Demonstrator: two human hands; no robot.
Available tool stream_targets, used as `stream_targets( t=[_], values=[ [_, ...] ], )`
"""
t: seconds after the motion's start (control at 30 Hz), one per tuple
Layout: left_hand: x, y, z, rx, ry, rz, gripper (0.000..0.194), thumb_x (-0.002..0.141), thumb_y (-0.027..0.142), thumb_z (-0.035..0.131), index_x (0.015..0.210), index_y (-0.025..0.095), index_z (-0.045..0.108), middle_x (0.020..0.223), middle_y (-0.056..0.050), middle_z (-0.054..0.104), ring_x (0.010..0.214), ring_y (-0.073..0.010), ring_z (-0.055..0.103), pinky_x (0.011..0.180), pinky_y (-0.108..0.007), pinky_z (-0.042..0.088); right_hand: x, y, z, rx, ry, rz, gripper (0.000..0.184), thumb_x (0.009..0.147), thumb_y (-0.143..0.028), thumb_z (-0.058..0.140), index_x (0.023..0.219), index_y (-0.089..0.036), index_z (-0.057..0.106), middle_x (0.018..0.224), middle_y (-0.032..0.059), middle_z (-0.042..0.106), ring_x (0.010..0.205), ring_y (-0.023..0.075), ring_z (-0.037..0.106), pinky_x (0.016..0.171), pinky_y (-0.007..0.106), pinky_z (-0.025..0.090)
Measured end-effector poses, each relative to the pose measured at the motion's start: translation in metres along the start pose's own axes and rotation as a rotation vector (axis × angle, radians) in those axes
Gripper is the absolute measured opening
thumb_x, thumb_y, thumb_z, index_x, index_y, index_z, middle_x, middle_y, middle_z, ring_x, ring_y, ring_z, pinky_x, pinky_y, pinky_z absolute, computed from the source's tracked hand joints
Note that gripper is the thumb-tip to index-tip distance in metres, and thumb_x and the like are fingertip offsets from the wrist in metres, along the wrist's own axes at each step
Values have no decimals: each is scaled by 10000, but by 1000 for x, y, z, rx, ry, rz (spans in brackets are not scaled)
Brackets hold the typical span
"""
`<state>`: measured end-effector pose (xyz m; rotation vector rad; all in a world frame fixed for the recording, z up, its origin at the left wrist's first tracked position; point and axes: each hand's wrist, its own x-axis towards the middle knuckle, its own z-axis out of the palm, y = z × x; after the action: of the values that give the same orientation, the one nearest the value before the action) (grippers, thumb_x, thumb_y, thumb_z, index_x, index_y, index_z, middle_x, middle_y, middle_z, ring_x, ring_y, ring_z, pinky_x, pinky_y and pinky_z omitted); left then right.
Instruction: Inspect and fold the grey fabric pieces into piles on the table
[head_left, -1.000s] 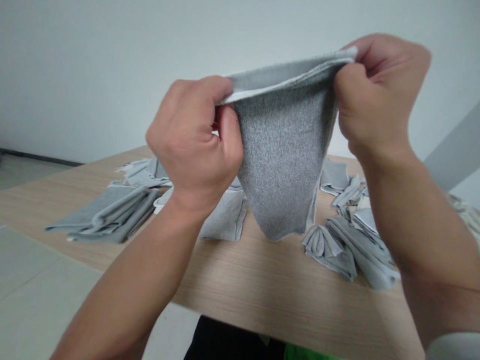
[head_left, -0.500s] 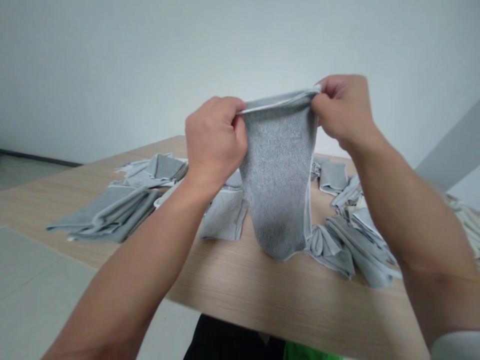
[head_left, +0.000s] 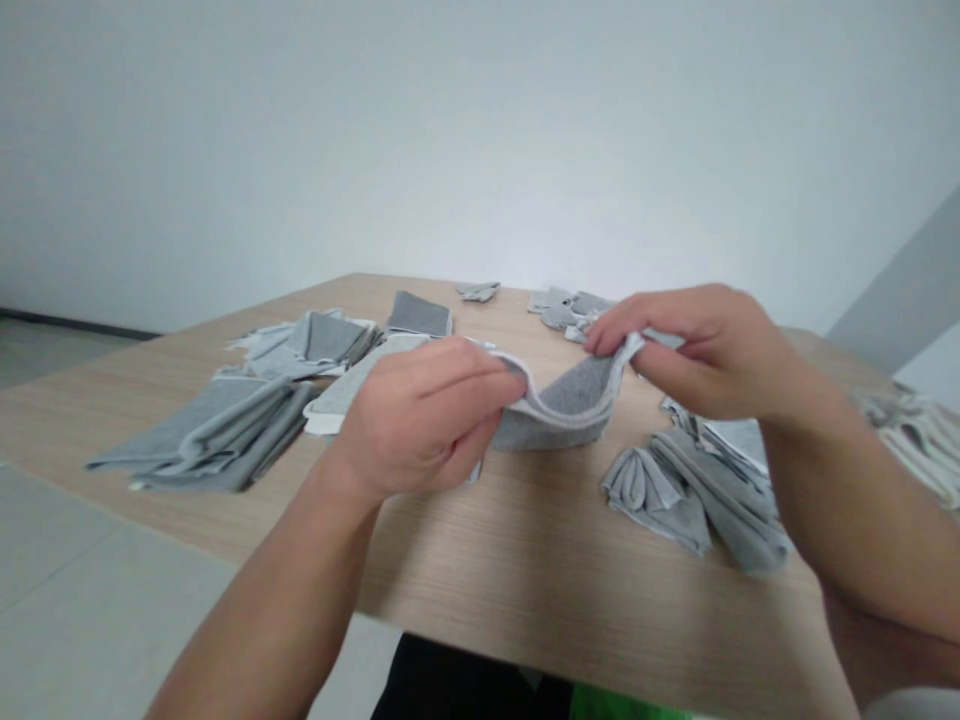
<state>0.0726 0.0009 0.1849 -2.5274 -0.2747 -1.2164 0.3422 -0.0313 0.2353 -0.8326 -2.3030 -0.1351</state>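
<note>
Between my two hands a grey cloth (head_left: pixel 559 425) with a pale stitched edge is held above the table, its upper edge sagging in a curve. My left hand (head_left: pixel 431 415) pinches the left end of that edge, knuckles toward me. At the opposite end, my right hand (head_left: pixel 675 345) grips the edge between thumb and fingers. The cloth's lower part tips away from me and shows only in part. Behind my left hand lie flat pale cloths (head_left: pixel 367 375), partly covered by the hand.
Folded grey cloths (head_left: pixel 217 430) lie stacked at the left of the wooden table (head_left: pixel 525 590), with more cloths (head_left: pixel 322 340) behind. Crumpled grey cloths (head_left: pixel 697 490) sit at the right. Smaller pieces (head_left: pixel 480 291) rest near the back, and a pale heap (head_left: pixel 911 440) is at the far right.
Both hands have come down toward the table with the cloth. Its edge was stretched tight and its body hung down; now the edge sags and the cloth tips away.
</note>
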Motion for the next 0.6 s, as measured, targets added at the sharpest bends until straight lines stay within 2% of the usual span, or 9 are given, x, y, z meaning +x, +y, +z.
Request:
stream_targets(
  t=[0.07,0.13,0.17,0.33,0.47,0.53,0.6],
  values=[
    [-15,16,-4,-52,-101,-33,298,802,74,542,1037,243,613,906,-39,706,773,-159,664,676,-279,533,-17,-8,6,46,-140,-42,248,806,-96,487,947,-219,649,911,35,719,862,184,669,804,309,518],
    [-29,33,-6,-96,-96,-49,256,797,93,535,1002,226,610,893,-63,708,793,-183,678,679,-294,550,-34,-16,15,126,-223,-65,266,795,-56,472,966,-199,617,958,76,710,903,192,662,810,309,511],
    [-35,41,-7,-135,-129,-62,248,802,97,527,994,230,610,889,-66,711,802,-188,683,688,-300,559,-42,-20,20,168,-256,-61,269,790,-36,472,966,-193,603,968,87,705,913,192,658,806,306,507],
    [-64,75,-5,-257,-185,-185,262,805,87,487,972,239,618,835,-57,714,777,-200,691,702,-322,584,-83,-38,42,343,-395,-13,258,784,-14,474,946,-193,565,932,80,690,881,193,641,806,326,486],
    [-79,80,6,-350,-211,-252,271,806,69,489,990,210,629,877,-66,711,783,-188,677,689,-304,568,-113,-44,52,412,-404,103,297,727,-8,463,924,-200,576,889,66,683,843,196,631,765,314,479],
    [-83,75,17,-367,-224,-289,282,827,53,497,1029,196,633,922,-70,707,795,-173,664,687,-288,550,-127,-41,59,377,-364,248,265,744,-33,468,899,-203,598,847,54,684,794,190,633,716,294,471],
    [-84,67,32,-384,-237,-331,285,860,53,498,1071,188,633,961,-70,709,826,-163,661,701,-272,539,-137,-34,67,310,-266,439,204,775,-83,472,846,-205,619,754,30,672,692,177,616,635,273,449]
  ],
)
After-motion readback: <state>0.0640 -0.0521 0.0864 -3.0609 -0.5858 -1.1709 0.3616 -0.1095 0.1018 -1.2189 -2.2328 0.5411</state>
